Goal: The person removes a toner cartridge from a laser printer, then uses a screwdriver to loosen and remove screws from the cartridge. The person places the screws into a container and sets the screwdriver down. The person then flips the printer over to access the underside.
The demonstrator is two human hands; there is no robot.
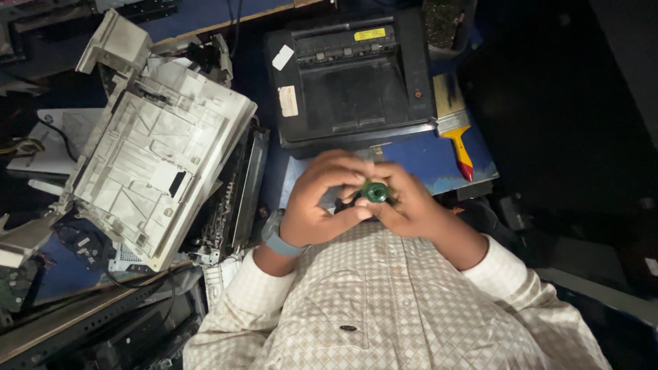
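Note:
Both of my hands meet close to my chest around a small dark part with a round green cap (375, 191). My left hand (323, 199) curls over it from the left, thumb underneath. My right hand (409, 202) grips it from the right, fingers wrapped near the green end. The dark body of the part is mostly hidden between my fingers. A grey watch (276, 236) sits on my left wrist. Just beyond my hands stands a black printer (353, 82) on a blue table (425, 157).
A paintbrush with a yellow and red handle (458, 137) lies right of the black printer. A dismantled white printer shell (161, 147) and its dark inner frame (236, 195) fill the left side. Loose parts and cables lie at far left.

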